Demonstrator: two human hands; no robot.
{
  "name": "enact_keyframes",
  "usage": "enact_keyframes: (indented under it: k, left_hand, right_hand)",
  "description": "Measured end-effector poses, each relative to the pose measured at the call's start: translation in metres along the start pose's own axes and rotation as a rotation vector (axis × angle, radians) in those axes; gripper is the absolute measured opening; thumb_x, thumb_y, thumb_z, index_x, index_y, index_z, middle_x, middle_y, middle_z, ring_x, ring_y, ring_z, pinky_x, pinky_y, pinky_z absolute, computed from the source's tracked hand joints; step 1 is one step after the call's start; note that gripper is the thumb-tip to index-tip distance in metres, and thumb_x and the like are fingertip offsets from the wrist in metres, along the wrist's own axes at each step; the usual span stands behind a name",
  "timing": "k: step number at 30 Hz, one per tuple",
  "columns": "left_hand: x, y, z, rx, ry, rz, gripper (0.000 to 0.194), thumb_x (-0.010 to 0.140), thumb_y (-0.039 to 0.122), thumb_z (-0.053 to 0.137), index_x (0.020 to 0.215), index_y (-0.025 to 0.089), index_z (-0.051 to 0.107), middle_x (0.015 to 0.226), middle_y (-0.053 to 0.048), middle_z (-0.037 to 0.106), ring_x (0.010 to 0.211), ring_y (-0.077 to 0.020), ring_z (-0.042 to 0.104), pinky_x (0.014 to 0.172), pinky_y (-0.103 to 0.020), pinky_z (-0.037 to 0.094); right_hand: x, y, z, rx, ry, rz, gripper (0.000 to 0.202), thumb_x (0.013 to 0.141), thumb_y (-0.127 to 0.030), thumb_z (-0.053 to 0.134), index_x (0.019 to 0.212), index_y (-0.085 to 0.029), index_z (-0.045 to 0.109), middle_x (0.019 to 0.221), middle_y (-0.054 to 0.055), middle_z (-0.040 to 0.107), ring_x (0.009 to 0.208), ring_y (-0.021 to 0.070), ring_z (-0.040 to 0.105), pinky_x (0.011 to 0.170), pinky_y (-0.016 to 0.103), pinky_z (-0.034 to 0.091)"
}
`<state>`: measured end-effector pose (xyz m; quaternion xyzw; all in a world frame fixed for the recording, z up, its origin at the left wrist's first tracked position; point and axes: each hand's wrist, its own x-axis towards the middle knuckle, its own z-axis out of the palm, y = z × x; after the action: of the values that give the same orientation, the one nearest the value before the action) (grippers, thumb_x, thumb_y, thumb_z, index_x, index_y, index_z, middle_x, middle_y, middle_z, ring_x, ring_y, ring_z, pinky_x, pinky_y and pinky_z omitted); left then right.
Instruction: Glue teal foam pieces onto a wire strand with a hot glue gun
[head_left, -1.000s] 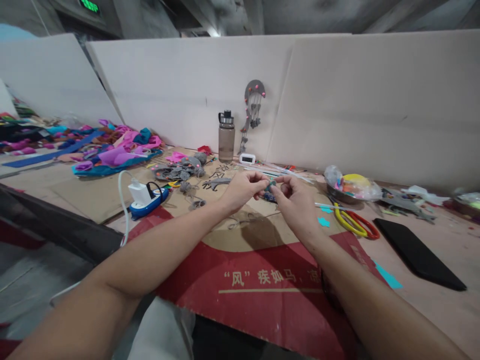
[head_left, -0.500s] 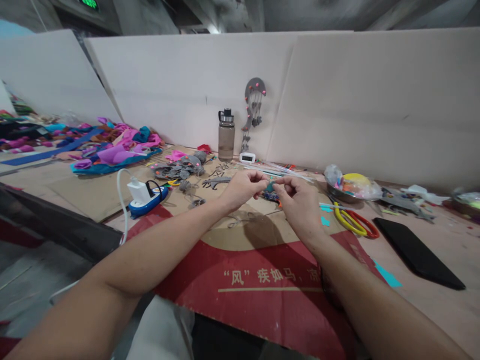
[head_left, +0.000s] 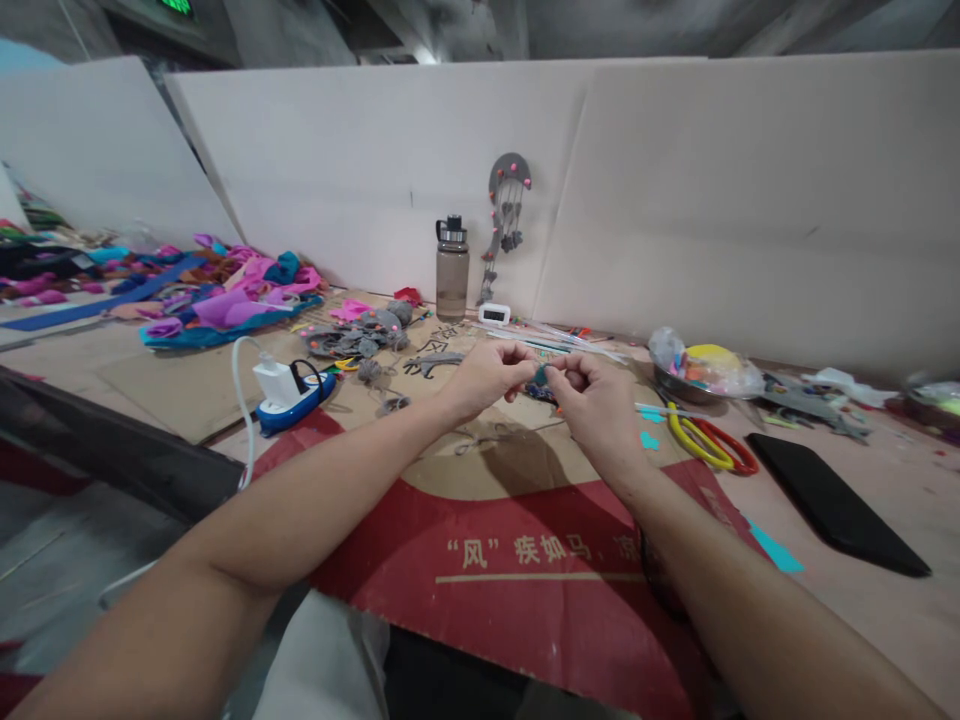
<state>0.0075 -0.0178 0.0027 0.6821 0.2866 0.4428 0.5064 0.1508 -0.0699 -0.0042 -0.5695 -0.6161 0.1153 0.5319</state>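
A small teal piece (head_left: pixel 541 374), too small to make out further, is held above the cardboard sheet (head_left: pixel 495 580) at mid-view. My left hand (head_left: pixel 491 380) pinches it from the left with thumb and fingers closed. From the other side, my right hand (head_left: pixel 598 402) has thumb and forefinger pressed together at its right edge. Dark beads or scraps lie partly hidden behind the hands. Thin cord (head_left: pixel 472 440) rests on the cardboard below them, and a grey felt strip (head_left: pixel 435 362) lies left of my left hand.
Red-and-yellow-handled scissors (head_left: pixel 712 445) and a black phone (head_left: pixel 836 505) lie at right, near a metal bowl (head_left: pixel 694 388). A bottle (head_left: pixel 451 270) stands at the back beside a grey hanging ornament (head_left: pixel 510 175). At left are a power strip (head_left: pixel 296 405) and felt scraps (head_left: pixel 232 300).
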Motion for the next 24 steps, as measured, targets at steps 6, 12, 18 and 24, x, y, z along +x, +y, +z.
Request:
enact_keyframes:
  k: [6,12,18,24]
  left_hand:
    - [0.0021,-0.0046,-0.0013,0.001,-0.009,-0.007,0.004,0.078,0.013,0.057,0.074,0.013,0.058,0.054,0.005,0.052,0.041,-0.0042,0.045,0.043,-0.018,0.038]
    - [0.0025,-0.005,-0.0028,0.045,0.034,0.017,0.005,0.077,0.015,0.057,0.071,0.013,0.057,0.052,0.005,0.051,0.041,-0.0044,0.044,0.043,-0.018,0.038]
    - [0.0006,-0.005,-0.005,0.212,0.004,0.079,0.009,0.075,0.022,0.058,0.073,0.014,0.059,0.054,0.005,0.051,0.044,-0.0046,0.045,0.046,-0.018,0.035]
    - [0.0012,-0.0073,-0.0064,0.253,-0.02,0.092,0.013,0.076,0.027,0.058,0.076,0.014,0.06,0.056,0.005,0.053,0.045,-0.005,0.045,0.046,-0.019,0.035]
  right_hand:
    - [0.0,0.0014,0.0008,-0.016,-0.01,-0.009,0.02,0.081,-0.034,0.055,0.079,-0.016,0.063,0.056,-0.006,0.039,0.053,0.0103,0.034,0.052,0.027,0.026]
    - [0.0002,0.0038,-0.002,-0.131,0.022,-0.136,0.021,0.084,-0.035,0.058,0.09,-0.016,0.065,0.059,-0.005,0.041,0.057,0.0119,0.038,0.057,0.028,0.029]
    - [-0.0009,0.0027,-0.0045,-0.177,0.036,-0.189,0.019,0.084,-0.03,0.057,0.091,-0.016,0.068,0.064,-0.002,0.046,0.06,0.0131,0.041,0.06,0.028,0.031]
    - [-0.0006,0.0019,-0.0052,-0.196,0.03,-0.18,0.021,0.084,-0.031,0.058,0.09,-0.015,0.07,0.063,-0.002,0.048,0.059,0.0133,0.041,0.061,0.029,0.032]
